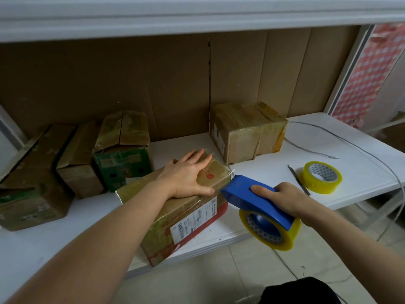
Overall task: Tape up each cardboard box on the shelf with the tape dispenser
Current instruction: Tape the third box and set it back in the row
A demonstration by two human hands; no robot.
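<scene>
Right hand (278, 195) clenches the blue tape dispenser (256, 199) — light, rigid, best held by its handle; left hand (188, 174), fingers flat, presses the stiff cardboard box (186, 218) just left of the dispenser's blade.

Person's left hand (186, 174) and right hand (282, 197) are showing bare, forearms unsleeved; no rings or watch; dark garment (298, 290) is showing near, right.

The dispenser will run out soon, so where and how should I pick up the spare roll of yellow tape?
The spare tape roll lies flat on the shelf, hole up. Come from above, pinching its near wall through the hole, away from the pen on its left.
</scene>
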